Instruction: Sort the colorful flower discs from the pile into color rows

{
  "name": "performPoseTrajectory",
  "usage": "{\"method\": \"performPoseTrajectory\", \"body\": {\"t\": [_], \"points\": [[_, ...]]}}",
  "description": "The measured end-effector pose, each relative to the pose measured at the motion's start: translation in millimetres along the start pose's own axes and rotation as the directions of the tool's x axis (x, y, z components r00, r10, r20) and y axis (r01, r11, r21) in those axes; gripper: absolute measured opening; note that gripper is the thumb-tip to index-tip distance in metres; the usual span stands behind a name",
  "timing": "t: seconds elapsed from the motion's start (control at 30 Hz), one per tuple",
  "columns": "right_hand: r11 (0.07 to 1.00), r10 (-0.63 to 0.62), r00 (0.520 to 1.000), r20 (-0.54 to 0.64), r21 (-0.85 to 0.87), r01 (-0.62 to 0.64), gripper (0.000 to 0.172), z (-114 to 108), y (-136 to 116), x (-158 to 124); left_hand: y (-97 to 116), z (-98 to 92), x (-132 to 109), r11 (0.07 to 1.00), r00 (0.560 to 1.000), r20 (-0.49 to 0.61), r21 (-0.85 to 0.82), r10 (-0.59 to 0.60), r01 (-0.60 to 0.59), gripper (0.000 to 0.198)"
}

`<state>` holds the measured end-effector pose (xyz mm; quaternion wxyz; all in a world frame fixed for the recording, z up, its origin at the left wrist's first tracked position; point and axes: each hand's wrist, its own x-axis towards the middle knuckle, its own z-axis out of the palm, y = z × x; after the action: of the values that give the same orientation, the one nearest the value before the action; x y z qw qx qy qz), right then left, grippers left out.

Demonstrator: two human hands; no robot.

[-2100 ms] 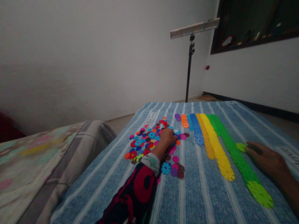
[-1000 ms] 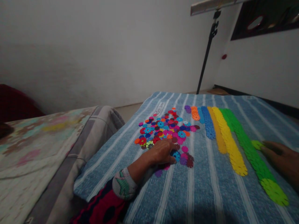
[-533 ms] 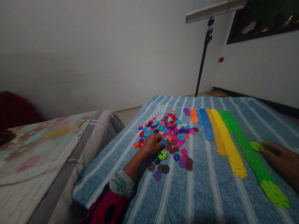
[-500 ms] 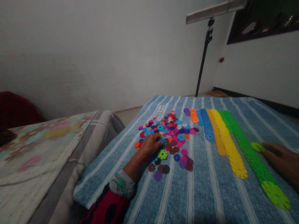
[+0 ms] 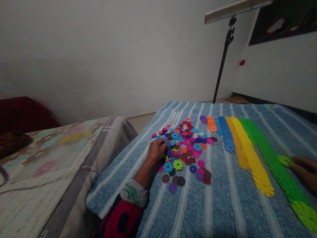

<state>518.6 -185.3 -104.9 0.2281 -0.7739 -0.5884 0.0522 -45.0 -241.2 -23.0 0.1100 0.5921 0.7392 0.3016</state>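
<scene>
My left hand (image 5: 157, 150) is at the left side of a loose pile of colourful flower-shaped plastic discs (image 5: 189, 152). Its thumb and fingers are pinched together, and whatever is between them is hidden. A yellow-green disc (image 5: 177, 164) and a light blue disc (image 5: 168, 167) lie just right of my left wrist. At the right edge, my right hand (image 5: 305, 170), partly cut off, grips a lime green disc (image 5: 284, 160) by its rim. That disc is beside a long overlapping row of green discs (image 5: 274, 165), whose near end has lime green discs (image 5: 305, 213).
Shorter rows of yellow discs (image 5: 257, 165), blue discs (image 5: 226, 135), orange discs (image 5: 212, 124) and purple discs (image 5: 203, 119) lie on the striped blue cloth (image 5: 210, 211). A bed (image 5: 61, 158) stands at left. A black stand (image 5: 221, 66) rises behind.
My left hand has moved left across the pile, uncovering discs it had hidden. My right hand still holds the lime green disc beside the green row. The whole view has shifted slightly.
</scene>
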Motion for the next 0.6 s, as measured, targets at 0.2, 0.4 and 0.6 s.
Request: {"method": "performPoseTrajectory", "body": {"t": [0.2, 0.4, 0.6], "points": [[0.998, 0.000, 1.000, 0.030, 0.059, -0.002, 0.065, 12, 17, 8, -9, -6.3, 2, 0.997, 0.991, -0.106, -0.018, -0.082, 0.080, 0.016], [0.997, 0.011, 0.998, 0.063, 0.081, -0.016, 0.066, 10, 15, 7, -17, -4.2, 4, 0.994, 0.989, -0.114, -0.075, -0.093, 0.085, 0.019], [0.998, 0.017, 0.998, 0.056, 0.058, -0.021, 0.063, 12, 17, 9, -20, 1.0, 5, 0.985, 0.994, -0.063, -0.152, -0.092, 0.081, 0.025]]}}
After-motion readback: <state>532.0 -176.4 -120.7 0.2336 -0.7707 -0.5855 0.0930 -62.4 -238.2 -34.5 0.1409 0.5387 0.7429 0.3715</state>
